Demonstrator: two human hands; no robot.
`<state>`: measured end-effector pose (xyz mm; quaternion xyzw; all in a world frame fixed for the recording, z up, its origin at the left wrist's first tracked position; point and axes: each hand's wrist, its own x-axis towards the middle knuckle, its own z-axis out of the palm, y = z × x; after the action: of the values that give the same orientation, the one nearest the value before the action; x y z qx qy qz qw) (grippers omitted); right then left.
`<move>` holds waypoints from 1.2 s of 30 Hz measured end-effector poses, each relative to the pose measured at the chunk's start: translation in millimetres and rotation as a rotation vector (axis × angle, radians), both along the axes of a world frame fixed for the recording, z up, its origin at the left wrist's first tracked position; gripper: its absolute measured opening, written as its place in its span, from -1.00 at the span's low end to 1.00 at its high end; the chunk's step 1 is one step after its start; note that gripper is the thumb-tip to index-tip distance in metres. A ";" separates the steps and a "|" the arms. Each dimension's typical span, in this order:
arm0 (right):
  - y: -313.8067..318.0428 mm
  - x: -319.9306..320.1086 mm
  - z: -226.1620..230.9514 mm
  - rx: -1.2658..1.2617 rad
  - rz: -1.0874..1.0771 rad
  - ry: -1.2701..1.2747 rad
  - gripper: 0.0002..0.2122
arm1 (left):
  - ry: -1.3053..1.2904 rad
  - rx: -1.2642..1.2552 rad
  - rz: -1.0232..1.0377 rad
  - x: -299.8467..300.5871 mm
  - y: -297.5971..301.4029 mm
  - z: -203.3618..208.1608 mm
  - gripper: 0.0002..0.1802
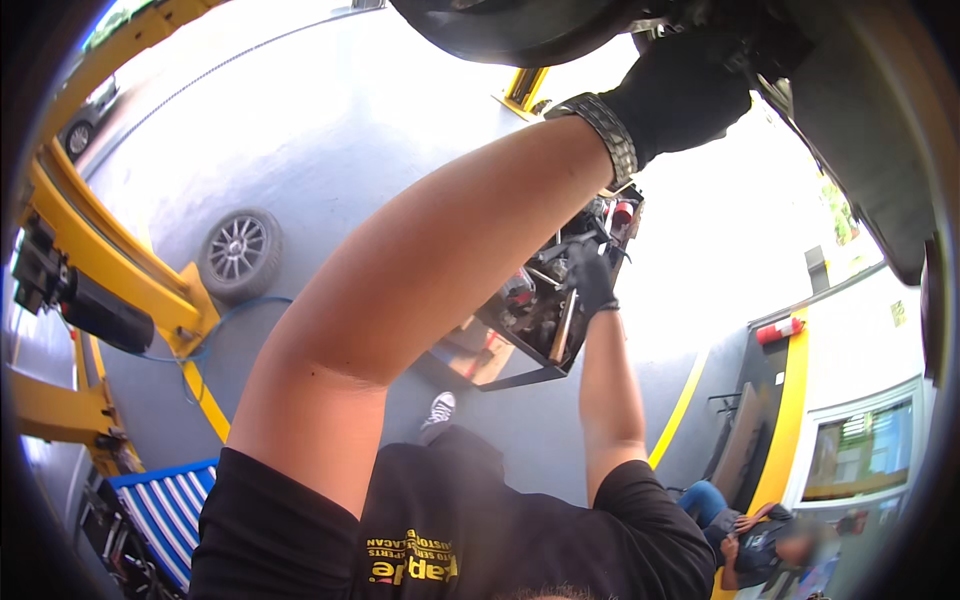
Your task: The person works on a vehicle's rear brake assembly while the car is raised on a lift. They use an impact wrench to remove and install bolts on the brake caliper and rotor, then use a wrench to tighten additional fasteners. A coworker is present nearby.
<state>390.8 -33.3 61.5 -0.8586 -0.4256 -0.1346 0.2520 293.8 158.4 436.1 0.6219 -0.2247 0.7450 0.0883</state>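
Black-gloved left hand pressed up against dark car underside, fingers hidden. Black-gloved right hand reaching into one black metal tool tray of jumbled tools, grip unclear.

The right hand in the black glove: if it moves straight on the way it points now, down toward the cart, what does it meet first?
Probably the tools in the tool cart: the right hand already reaches down among them, near a metal bar. Depth is unclear, so I cannot tell whether it touches them.

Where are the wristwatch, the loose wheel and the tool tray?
wristwatch [605, 135]: head view, on its metal band.
loose wheel [238, 252]: head view, on the spoked hub.
tool tray [520, 375]: head view, on its dark lower rim.
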 end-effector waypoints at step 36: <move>63.7 25.2 18.4 0.950 -0.066 0.625 -0.83 | 1.111 -0.560 -1.355 -65.2 32.8 -2.4 -0.53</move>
<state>416.0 30.4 80.0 -0.6631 -0.1963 -0.0583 0.7200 228.6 191.2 433.7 0.5818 -0.2778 0.1552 0.7485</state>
